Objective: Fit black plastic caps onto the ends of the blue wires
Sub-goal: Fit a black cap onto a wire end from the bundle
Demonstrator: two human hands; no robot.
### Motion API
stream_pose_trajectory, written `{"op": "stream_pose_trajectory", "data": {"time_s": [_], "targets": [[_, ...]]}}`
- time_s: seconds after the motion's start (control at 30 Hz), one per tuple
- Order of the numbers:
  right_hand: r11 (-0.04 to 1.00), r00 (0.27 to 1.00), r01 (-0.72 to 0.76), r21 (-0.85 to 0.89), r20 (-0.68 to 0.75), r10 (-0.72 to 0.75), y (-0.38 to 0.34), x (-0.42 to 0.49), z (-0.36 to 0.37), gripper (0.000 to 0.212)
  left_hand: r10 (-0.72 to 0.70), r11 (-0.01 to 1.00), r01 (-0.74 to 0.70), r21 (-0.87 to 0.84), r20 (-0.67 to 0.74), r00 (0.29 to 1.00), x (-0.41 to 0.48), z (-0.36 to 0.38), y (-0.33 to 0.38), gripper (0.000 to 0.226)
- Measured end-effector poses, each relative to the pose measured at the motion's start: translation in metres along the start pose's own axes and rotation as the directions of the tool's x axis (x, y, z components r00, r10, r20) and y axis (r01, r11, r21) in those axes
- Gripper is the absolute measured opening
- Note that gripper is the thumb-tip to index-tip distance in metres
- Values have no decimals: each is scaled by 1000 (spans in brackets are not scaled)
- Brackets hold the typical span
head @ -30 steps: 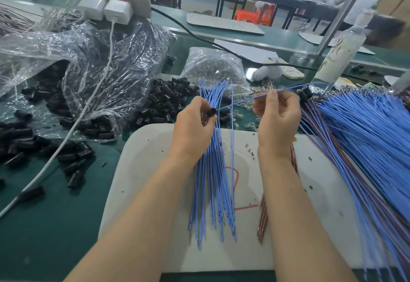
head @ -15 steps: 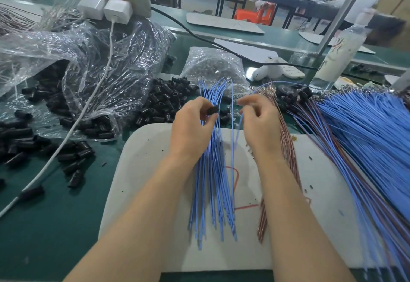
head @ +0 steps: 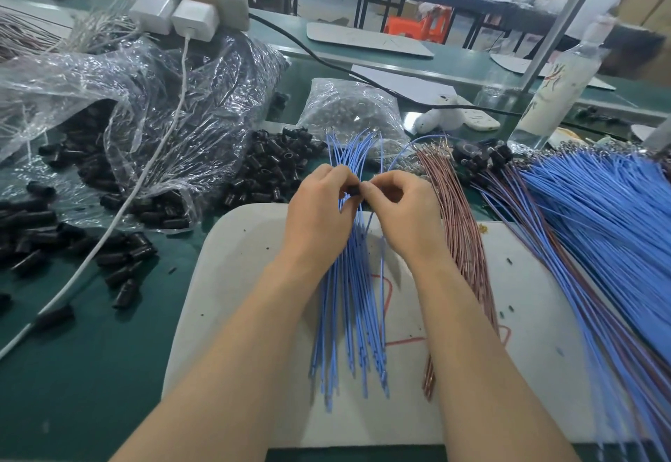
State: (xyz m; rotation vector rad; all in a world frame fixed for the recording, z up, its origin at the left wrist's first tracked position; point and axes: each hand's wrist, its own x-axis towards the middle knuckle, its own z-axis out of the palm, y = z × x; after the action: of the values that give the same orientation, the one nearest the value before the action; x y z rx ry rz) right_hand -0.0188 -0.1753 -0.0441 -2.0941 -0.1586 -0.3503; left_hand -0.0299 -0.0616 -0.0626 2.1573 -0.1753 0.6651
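My left hand [head: 319, 214] pinches a small black cap [head: 354, 191] between thumb and fingertips. My right hand [head: 399, 214] pinches the end of one blue wire [head: 397, 154] right against that cap; the wire arcs up and away to the right. Under both hands a bundle of blue wires [head: 352, 316] lies fanned on a white board [head: 232, 298]. A loose pile of black caps [head: 272, 171] sits just beyond the board's left corner.
A big fan of blue wires [head: 599, 225] covers the right side, with brown wires [head: 461, 229] beside it. Clear plastic bags [head: 145, 105] with more caps lie at left, a white cable [head: 109, 229] crossing them. A bottle [head: 552, 94] stands at back right.
My right hand has brought the single blue wire's end leftward from the right pile until it meets the cap in my left hand. My left hand has stayed nearly still.
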Motion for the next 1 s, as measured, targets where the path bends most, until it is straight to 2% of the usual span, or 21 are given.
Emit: {"op": "stream_pose_trajectory", "data": {"time_s": [0.07,0.17,0.23,0.33,0.4,0.47,0.6,0.67,0.7,0.73,0.8,0.87,0.93,1.0], "targets": [[978,994,-111,179,19,109,1,3,-4,13,29,999,-29,-38,9,1000,0,0,1,6],[813,955,-284,508,71,289,1,6,-4,26,51,991,-48,-123,24,998,1,2,6,9],[754,940,-307,580,61,335,1,7,-2,25,42,988,-39,-147,13,999,2,2,7,9],[732,892,-307,608,-86,445,10,12,-16,19,2,990,-2,-140,0,1000,2,-2,2,7],[771,872,-302,561,-165,461,18,13,-27,15,-120,970,116,-214,-9,993,4,-6,-2,6],[878,903,-312,364,-173,393,23,10,-25,17,-285,894,268,-359,5,959,7,-8,-4,7],[976,973,-209,53,-87,213,20,8,-8,20,-521,612,479,-629,135,843,10,-10,-4,15],[984,984,-178,-6,-29,178,17,9,-8,12,-567,490,507,-709,183,803,12,-11,-4,15],[986,986,-166,-11,-14,166,16,9,-8,17,-574,458,508,-729,193,796,13,-11,-4,14],[988,988,-155,4,-14,155,16,9,-9,22,-573,453,506,-734,195,796,14,-11,-3,13],[989,990,-121,83,-61,126,13,9,-12,26,-551,520,499,-693,173,816,13,-9,-3,14],[942,975,-123,313,-141,174,8,8,-14,28,-503,637,475,-607,140,853,11,-6,-3,16],[749,946,-149,645,-126,298,2,8,-16,29,-439,742,432,-514,115,891,10,-4,-3,18],[530,929,-171,830,-43,368,-3,10,-17,22,-375,821,380,-425,100,922,10,-3,-4,16]]}}
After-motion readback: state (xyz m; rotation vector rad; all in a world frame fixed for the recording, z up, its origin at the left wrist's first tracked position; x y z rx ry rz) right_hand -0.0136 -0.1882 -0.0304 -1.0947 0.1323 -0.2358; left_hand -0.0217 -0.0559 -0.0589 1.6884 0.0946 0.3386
